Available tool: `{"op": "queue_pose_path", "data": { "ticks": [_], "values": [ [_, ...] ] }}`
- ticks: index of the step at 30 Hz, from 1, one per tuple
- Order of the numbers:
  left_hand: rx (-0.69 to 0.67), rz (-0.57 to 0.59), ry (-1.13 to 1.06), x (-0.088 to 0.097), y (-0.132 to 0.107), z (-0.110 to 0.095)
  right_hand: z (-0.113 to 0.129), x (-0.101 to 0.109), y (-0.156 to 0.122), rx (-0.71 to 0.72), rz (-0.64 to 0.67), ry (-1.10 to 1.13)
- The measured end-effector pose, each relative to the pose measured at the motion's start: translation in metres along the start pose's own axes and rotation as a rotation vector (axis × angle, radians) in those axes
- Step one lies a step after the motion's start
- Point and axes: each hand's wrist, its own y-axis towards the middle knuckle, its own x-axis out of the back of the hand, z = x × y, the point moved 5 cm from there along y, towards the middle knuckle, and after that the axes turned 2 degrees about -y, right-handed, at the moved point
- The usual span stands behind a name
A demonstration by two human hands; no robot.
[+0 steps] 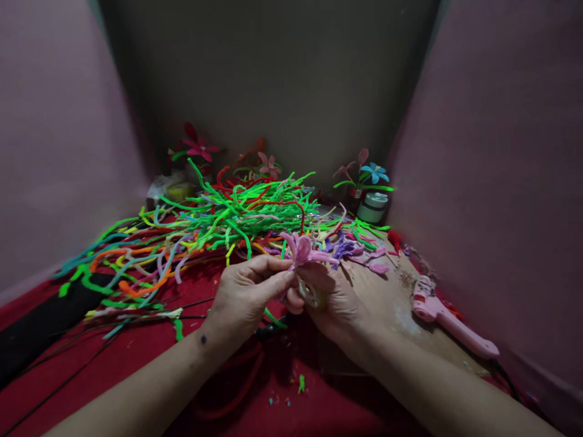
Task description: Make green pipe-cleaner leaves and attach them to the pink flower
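A pink pipe-cleaner flower (301,250) with several looped petals is held up at the middle of the head view. My left hand (248,291) pinches its base between thumb and forefinger. My right hand (334,300) is close against it on the other side, its fingers curled round a small yellowish roll (312,296) that looks like tape. Some of the right fingertips are hidden behind the flower and the roll. Beyond the hands lies a big heap of pipe cleaners (255,209), mostly bright green, with red, orange and other colours.
A pink hot glue gun (450,321) lies on a brown board (382,303) at the right. Purple and pink pipe-cleaner pieces (346,247) lie on the board's far part. Finished flowers (374,173) and a lidded jar (372,207) stand at the back. Scraps (301,383) dot the red cloth (328,413).
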Motion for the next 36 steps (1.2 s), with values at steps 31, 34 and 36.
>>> {"op": "queue_pose_path", "data": {
  "ticks": [31, 34, 36],
  "values": [
    [-0.618, -0.056, 0.988, -0.003, -0.018, -0.024, 0.012, -0.006, -0.008, 0.267, -0.006, -0.153],
    [-0.217, -0.035, 0.575, 0.001, -0.011, -0.018, 0.013, -0.002, -0.009, 0.241, -0.031, -0.193],
    [-0.069, -0.009, 0.364, 0.0, -0.009, -0.014, 0.013, 0.0, -0.009, 0.238, -0.04, -0.21]
  ]
}}
